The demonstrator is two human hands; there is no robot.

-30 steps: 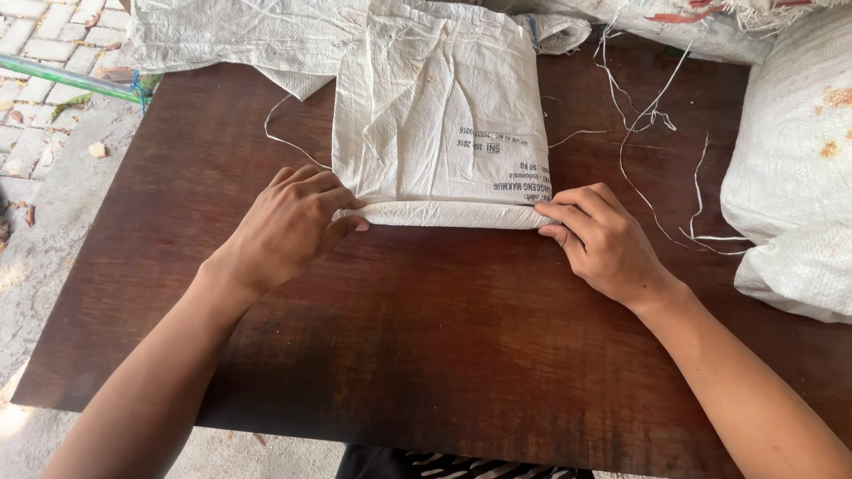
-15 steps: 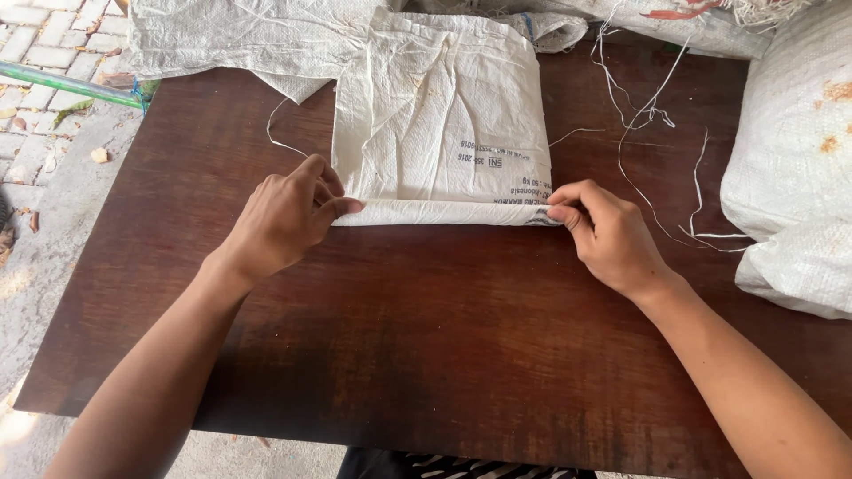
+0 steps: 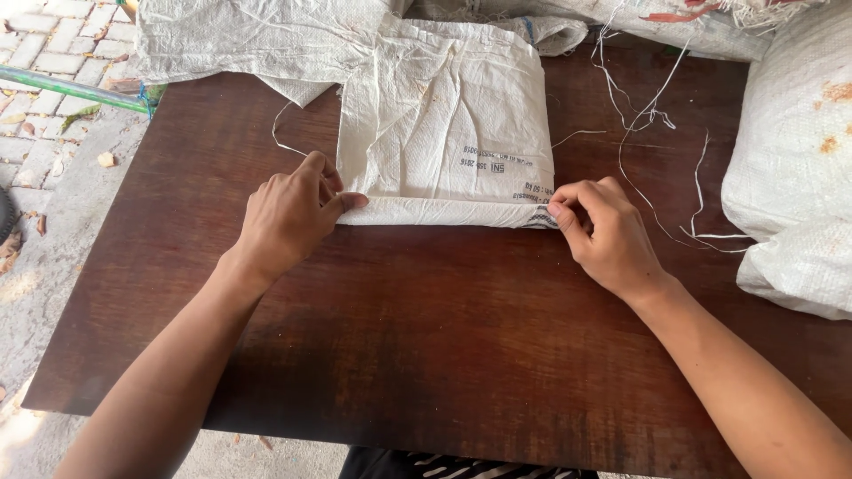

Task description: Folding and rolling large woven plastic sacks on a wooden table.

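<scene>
Centrally on the dark wooden table [image 3: 426,355] lay a folded white woven sack [image 3: 448,133]; left hand [image 3: 288,217] and right hand [image 3: 608,232] each pinched its rolled near edge, fingers closed.

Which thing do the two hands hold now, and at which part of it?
Both hold the white sack by its rolled near edge: the left hand has its grip on the left end of the roll, the right hand on the right end.
</scene>
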